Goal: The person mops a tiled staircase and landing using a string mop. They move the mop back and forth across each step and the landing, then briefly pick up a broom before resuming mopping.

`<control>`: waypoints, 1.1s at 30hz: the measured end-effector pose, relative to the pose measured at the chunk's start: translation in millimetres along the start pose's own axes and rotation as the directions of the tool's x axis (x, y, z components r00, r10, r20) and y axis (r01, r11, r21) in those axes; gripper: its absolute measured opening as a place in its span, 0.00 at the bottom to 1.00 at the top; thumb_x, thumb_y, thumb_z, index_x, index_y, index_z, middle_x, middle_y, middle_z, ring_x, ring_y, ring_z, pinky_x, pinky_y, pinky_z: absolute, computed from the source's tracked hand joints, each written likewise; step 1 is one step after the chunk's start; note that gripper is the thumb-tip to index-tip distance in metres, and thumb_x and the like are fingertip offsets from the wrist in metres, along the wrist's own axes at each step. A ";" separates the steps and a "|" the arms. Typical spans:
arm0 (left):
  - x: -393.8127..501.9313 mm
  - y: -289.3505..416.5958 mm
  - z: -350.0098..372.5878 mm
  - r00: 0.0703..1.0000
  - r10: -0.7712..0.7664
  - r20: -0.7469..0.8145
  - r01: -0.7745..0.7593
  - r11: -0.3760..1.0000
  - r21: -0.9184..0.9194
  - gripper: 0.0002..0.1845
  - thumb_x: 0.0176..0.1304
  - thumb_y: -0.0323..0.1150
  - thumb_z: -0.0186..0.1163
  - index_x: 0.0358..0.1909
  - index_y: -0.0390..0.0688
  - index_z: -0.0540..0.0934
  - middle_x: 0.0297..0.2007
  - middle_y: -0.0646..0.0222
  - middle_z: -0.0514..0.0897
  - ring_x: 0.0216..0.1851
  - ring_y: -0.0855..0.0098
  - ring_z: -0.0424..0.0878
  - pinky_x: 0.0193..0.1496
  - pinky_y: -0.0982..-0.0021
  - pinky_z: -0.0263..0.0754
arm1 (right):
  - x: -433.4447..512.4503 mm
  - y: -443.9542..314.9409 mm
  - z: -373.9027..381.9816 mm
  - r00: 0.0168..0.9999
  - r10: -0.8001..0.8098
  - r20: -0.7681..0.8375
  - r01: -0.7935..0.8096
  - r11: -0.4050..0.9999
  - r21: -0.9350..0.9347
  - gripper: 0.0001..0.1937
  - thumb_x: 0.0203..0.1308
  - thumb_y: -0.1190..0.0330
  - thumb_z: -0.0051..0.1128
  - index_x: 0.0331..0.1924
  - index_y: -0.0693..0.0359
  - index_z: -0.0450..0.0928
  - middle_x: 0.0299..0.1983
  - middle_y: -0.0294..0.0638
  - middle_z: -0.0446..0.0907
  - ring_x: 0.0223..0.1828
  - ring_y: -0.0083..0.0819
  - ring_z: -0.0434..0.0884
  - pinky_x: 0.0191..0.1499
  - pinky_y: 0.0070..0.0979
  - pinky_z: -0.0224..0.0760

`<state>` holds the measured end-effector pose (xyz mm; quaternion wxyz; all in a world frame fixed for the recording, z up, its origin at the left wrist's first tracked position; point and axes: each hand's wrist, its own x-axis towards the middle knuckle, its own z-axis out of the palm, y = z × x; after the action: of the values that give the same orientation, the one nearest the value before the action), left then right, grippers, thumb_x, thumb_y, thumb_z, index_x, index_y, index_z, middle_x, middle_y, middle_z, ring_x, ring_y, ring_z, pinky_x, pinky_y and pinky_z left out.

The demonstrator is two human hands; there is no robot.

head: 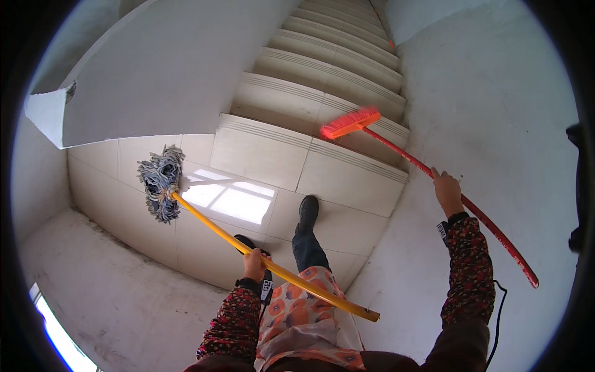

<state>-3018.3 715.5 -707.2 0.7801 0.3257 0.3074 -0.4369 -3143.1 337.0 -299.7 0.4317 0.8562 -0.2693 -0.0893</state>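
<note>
My left hand grips the yellow handle of a string mop. The grey mop head is at the left, over the tiled landing, and the handle's free end crosses in front of my apron. On the right, my right hand is closed around the red handle of a push broom. Its orange head with bright red bristles is in front of the lowest stairs, bristles pointing up and away from me. Whether the bristles touch a step I cannot tell.
Tiled stairs with grooved edges rise ahead between a plaster side wall and the right wall. I stand on the tiled landing, which reflects a bright window. A cable hangs beside my right sleeve.
</note>
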 end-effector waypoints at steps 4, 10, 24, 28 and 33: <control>2.9 5.8 -3.9 0.999 0.008 0.032 -0.007 1.000 -0.031 0.06 0.53 0.26 0.46 0.30 0.37 0.62 0.22 0.64 0.68 0.19 0.68 0.70 0.25 0.67 0.72 | -7.1 -0.2 31.4 0.989 -0.070 -0.128 0.055 0.991 -0.121 0.19 0.52 0.72 0.42 0.50 0.50 0.66 0.23 0.37 0.72 0.26 0.33 0.75 0.31 0.29 0.68; 1.8 4.6 -3.5 0.998 -0.049 -0.033 0.049 0.999 0.010 0.05 0.52 0.26 0.46 0.30 0.37 0.62 0.21 0.64 0.67 0.18 0.66 0.69 0.26 0.66 0.72 | -19.3 8.7 52.1 0.930 0.195 0.311 -0.150 0.975 -0.162 0.19 0.51 0.71 0.43 0.50 0.49 0.65 0.26 0.36 0.73 0.30 0.33 0.74 0.31 0.31 0.67; 5.1 9.0 -7.1 0.999 -0.018 0.028 0.019 0.999 -0.042 0.03 0.51 0.26 0.46 0.27 0.39 0.63 0.20 0.66 0.67 0.19 0.68 0.68 0.28 0.68 0.71 | -5.2 60.1 10.1 0.974 0.222 0.044 -0.188 0.902 -0.389 0.23 0.54 0.69 0.44 0.56 0.48 0.58 0.36 0.35 0.72 0.41 0.30 0.72 0.41 0.33 0.66; 0.9 9.3 -7.6 1.000 0.008 0.005 -0.007 0.994 -0.106 0.04 0.51 0.26 0.46 0.28 0.38 0.62 0.20 0.65 0.66 0.18 0.67 0.68 0.26 0.67 0.71 | -2.4 59.8 17.5 0.979 0.204 0.018 -0.179 0.897 -0.403 0.23 0.55 0.68 0.43 0.57 0.48 0.57 0.41 0.36 0.70 0.43 0.30 0.71 0.47 0.35 0.62; 4.6 1.3 -6.2 1.000 0.024 -0.008 -0.024 0.995 -0.094 0.04 0.52 0.27 0.47 0.26 0.38 0.63 0.19 0.67 0.66 0.18 0.69 0.68 0.24 0.68 0.70 | -6.4 71.6 9.9 0.941 -0.107 -0.322 -0.067 0.872 -0.485 0.23 0.54 0.68 0.44 0.56 0.51 0.58 0.46 0.36 0.68 0.46 0.34 0.68 0.52 0.40 0.56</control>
<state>-3016.4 718.6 -714.1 0.7987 0.2939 0.3263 -0.4114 -3179.8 299.0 -250.0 0.6727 0.7243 -0.1506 -0.0103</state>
